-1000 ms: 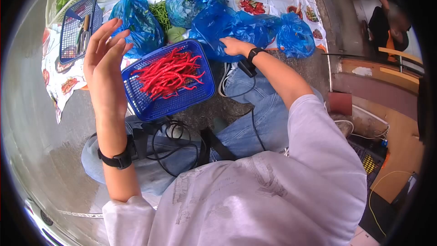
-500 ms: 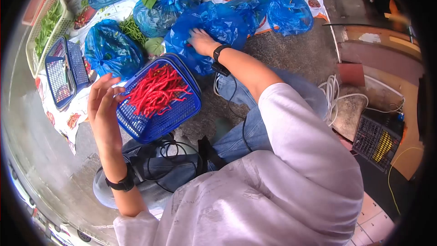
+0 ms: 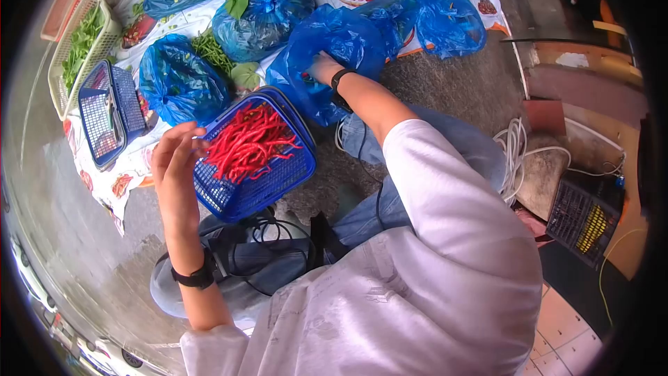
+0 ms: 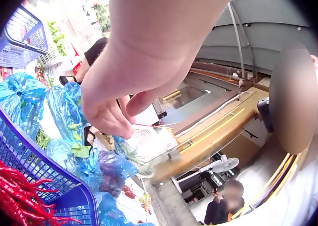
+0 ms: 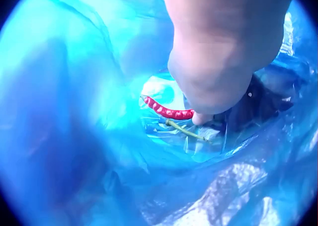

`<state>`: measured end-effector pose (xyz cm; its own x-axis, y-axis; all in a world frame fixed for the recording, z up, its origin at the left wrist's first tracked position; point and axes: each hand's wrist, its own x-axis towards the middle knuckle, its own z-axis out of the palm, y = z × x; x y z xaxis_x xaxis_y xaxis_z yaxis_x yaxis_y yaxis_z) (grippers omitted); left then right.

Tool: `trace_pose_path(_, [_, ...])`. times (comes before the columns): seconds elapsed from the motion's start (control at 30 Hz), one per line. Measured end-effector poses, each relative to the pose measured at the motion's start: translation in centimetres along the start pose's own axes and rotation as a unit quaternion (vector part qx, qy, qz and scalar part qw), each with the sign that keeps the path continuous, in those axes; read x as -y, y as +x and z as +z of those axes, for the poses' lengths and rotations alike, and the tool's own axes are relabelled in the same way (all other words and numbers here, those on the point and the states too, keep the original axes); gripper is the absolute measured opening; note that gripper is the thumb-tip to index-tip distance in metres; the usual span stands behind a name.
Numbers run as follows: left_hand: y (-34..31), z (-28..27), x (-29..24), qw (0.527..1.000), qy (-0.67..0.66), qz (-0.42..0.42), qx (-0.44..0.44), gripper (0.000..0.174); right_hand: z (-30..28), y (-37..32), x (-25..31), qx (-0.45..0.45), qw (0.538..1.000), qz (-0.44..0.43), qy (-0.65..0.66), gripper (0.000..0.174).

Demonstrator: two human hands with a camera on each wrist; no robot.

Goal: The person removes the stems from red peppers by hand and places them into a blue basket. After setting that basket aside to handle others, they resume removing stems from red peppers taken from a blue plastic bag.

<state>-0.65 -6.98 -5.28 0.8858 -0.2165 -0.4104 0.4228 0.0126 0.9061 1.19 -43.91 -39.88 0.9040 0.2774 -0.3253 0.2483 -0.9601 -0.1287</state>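
Note:
My right hand (image 3: pixel 324 68) reaches inside a blue plastic bag (image 3: pixel 292 87). In the right wrist view, its curled fingers meet one end of a wrinkled red chili pepper (image 5: pixel 169 111), which sticks out to the left. A loose green stem (image 5: pixel 186 131) lies just below that chili on the bag's crumpled film. My left hand (image 3: pixel 177 181) is raised at the left side of a blue plastic basket (image 3: pixel 299 179). Its fingers are loosely bent, with the thumb apart from them in the left wrist view. Long red chili peppers (image 3: pixel 250 143) are heaped in the basket.
Several tied blue bags (image 3: pixel 184 83) stand on a printed sheet (image 3: pixel 104 195) beyond the basket. To the left are another blue basket (image 3: pixel 129 101) and a cream crate (image 3: pixel 61 101) of greens. Black cables (image 3: pixel 278 226) lie across my lap; a wooden bench (image 3: pixel 584 63) stands right.
My right hand has moved from the outside of the blue bag down into its mouth. The left hand stays raised beside the basket, a little lower in view, as the head view shifts.

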Motion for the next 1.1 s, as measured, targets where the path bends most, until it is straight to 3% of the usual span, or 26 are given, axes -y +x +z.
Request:
trace_pose_path(0.03, [-0.1,0.0,0.0,1.000,-0.008,0.000,0.014,0.023,-1.8,-0.5,-0.1,0.014,0.999,-0.033,0.019,0.021])
trace_pose_path(0.07, [-0.2,0.1,-0.2,1.000,-0.007,0.003,0.018,0.023,-5.4,-0.9,-0.1,0.099,0.992,-0.069,0.026,0.025])
trace_pose_path(0.2, [-0.7,0.6,-0.6,0.999,-0.005,0.007,0.033,0.024,-14.3,-2.5,0.4,0.113,0.977,-0.088,0.159,0.027])
trace_pose_path(0.37, [-1.1,1.0,-0.8,0.999,-0.023,0.012,0.023,0.023,-19.7,-3.4,-0.8,0.125,0.976,-0.119,0.133,0.027])
trace_pose_path(0.53, [-1.4,0.8,-0.7,0.998,-0.023,0.032,0.053,0.023,-25.2,-6.1,-0.5,0.170,0.978,-0.039,0.112,0.031])
trace_pose_path(0.63, [-1.6,1.0,-0.7,0.996,-0.028,0.054,0.065,0.023,-31.1,-9.9,0.6,0.118,0.983,-0.023,0.141,0.026])
trace_pose_path(0.73, [-1.4,1.2,0.2,0.987,0.016,0.038,0.157,0.025,-37.8,-13.6,3.6,0.130,0.963,0.023,0.233,0.024])
trace_pose_path(0.77, [-1.7,1.5,0.1,0.988,0.010,0.042,0.151,0.025,-39.6,-14.7,4.9,0.124,0.937,0.034,0.324,0.023])
trace_pose_path(0.8, [-2.2,2.5,-0.1,0.981,0.001,-0.007,0.194,0.030,-40.5,-15.7,6.4,0.118,0.902,0.044,0.412,0.023])
trace_pose_path(0.83, [-2.7,3.3,-0.4,0.971,-0.008,-0.055,0.235,0.036,-40.6,-16.5,8.2,0.122,0.905,0.035,0.407,0.023])
trace_pose_path(0.9, [-3.8,4.7,-0.6,0.968,-0.114,-0.016,0.223,0.051,-40.1,-17.6,12.5,0.068,0.807,0.011,0.587,0.025])
trace_pose_path(0.97, [-3.8,5.4,-0.4,0.943,-0.263,0.046,0.199,0.055,-37.7,-17.9,16.5,0.093,0.719,-0.033,0.688,0.026])
trace_pose_path(1.03, [-3.6,5.2,-0.9,0.935,-0.301,0.119,0.144,0.046,-35.2,-17.7,19.6,0.115,0.685,-0.046,0.718,0.025])
trace_pose_path(1.1, [-3.6,4.1,-0.5,0.947,-0.269,0.121,0.131,0.040,-32.5,-16.9,21.8,0.084,0.689,-0.059,0.717,0.029])
